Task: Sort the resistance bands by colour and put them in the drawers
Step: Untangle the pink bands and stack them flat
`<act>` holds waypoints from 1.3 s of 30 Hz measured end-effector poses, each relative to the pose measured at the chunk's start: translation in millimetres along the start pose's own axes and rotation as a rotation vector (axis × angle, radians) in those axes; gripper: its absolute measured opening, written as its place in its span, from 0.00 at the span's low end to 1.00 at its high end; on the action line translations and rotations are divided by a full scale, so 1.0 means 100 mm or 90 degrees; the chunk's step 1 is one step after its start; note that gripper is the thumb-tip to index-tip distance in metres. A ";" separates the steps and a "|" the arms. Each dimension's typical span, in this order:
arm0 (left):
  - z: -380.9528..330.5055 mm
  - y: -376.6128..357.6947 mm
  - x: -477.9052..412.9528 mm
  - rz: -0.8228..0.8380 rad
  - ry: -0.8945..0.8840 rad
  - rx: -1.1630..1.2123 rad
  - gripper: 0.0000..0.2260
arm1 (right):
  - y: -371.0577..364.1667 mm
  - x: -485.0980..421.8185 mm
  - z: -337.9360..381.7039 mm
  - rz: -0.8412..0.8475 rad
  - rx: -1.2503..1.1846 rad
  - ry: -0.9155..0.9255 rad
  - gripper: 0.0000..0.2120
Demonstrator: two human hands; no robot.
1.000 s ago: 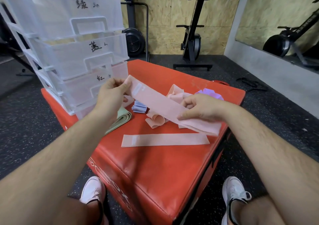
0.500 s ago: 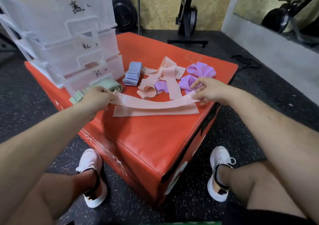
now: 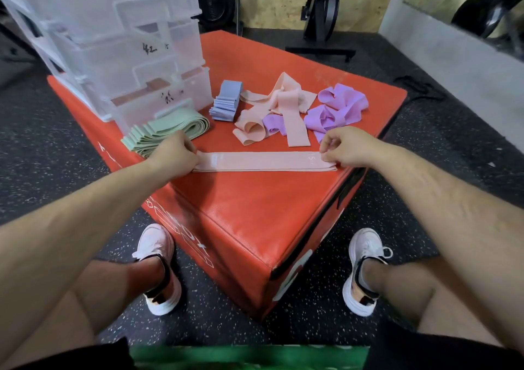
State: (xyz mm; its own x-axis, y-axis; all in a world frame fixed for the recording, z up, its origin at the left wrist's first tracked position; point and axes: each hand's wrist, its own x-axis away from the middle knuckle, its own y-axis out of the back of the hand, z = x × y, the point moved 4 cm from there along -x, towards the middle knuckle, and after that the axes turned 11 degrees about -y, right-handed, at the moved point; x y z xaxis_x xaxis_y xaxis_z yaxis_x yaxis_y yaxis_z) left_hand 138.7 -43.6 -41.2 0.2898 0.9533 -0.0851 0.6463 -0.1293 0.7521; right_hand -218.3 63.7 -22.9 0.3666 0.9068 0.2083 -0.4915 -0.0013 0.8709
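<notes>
Your left hand (image 3: 173, 157) and right hand (image 3: 344, 149) each pinch one end of the pink band (image 3: 263, 161) lying flat along the near edge of the red foam box (image 3: 255, 213) on the speckled black floor (image 3: 85, 120), with loose bands (image 3: 280, 105) heaped behind it and clear drawers (image 3: 127, 57) at its far left corner, the lowest holding something pinkish.

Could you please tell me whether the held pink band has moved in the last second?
Yes: the pink band came down from in front of the drawers onto the red box, lying flat, left hand and right hand pinching its ends.
</notes>
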 end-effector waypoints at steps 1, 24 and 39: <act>0.00 0.00 0.00 0.003 -0.015 -0.016 0.05 | -0.01 0.02 0.02 0.001 0.021 0.009 0.04; -1.14 -0.56 -0.36 0.057 -0.342 -0.114 0.07 | -0.16 -0.25 0.38 -0.065 0.123 0.072 0.07; -1.61 -0.50 -0.40 0.008 -0.373 0.097 0.07 | 0.30 -0.08 0.91 -0.122 -0.083 0.265 0.08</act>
State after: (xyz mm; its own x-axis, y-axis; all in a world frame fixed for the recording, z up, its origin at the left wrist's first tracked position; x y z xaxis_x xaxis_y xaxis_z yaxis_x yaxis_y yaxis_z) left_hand -18.7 -31.8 30.2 0.6109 0.6479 -0.4549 0.7214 -0.2189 0.6570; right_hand -164.4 17.8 42.1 0.1264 0.9772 -0.1704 -0.5511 0.2121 0.8071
